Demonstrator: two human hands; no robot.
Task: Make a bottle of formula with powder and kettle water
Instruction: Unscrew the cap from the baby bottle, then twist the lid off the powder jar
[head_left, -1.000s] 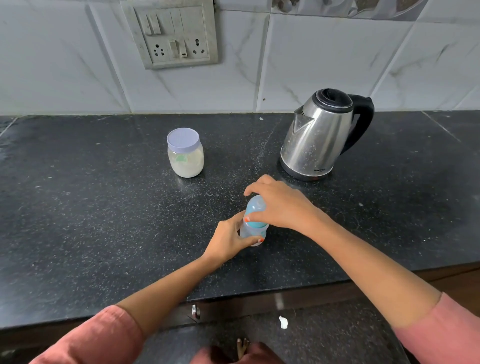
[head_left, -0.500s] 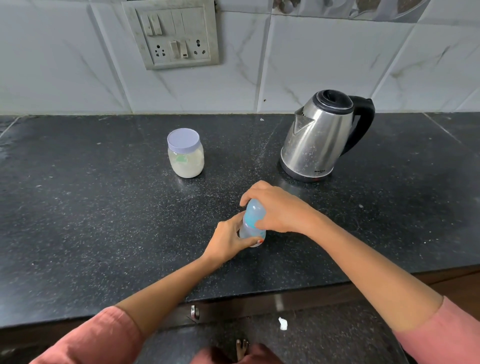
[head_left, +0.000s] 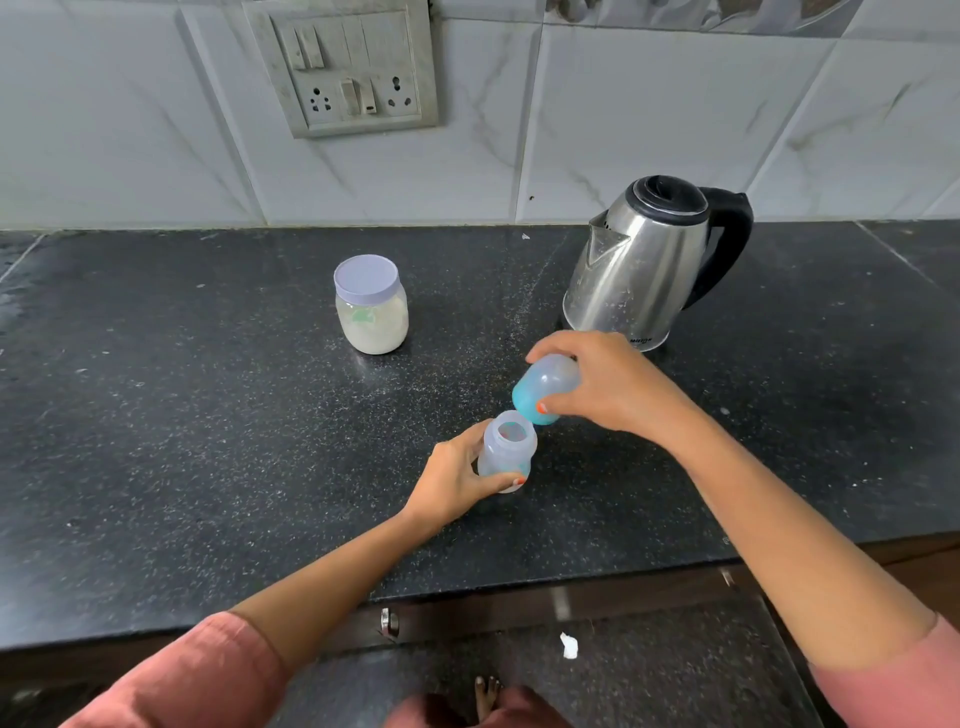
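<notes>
Count on the table (head_left: 182, 415): one bottle (head_left: 506, 452), one cap (head_left: 545, 387), one powder jar (head_left: 371, 312), one kettle (head_left: 649, 265). Two hands are in view, both busy.

Your left hand (head_left: 457, 478) is gripping the bottle low on its body, with the thumb across the front near the base and the fingers wrapping round the far side. The bottle is sitting upright near the front middle of the table with its mouth open to the camera.

Your right hand (head_left: 608, 384) is holding the cap from above, fingers curling over the clear dome and thumb pressing on the teal collar. The cap is tilting, collar end pointing down and left toward the bottle mouth. It's hanging just beside the rim; can't tell whether the two are touching. Your right forearm is reaching in from the lower right and your left from the lower left, both sleeves pushed up.

The jar is standing behind and left of the bottle, well apart, lavender lid on, pale powder inside. The kettle is standing just behind your right hand, lid down, spout facing left, black handle to the right.
</notes>
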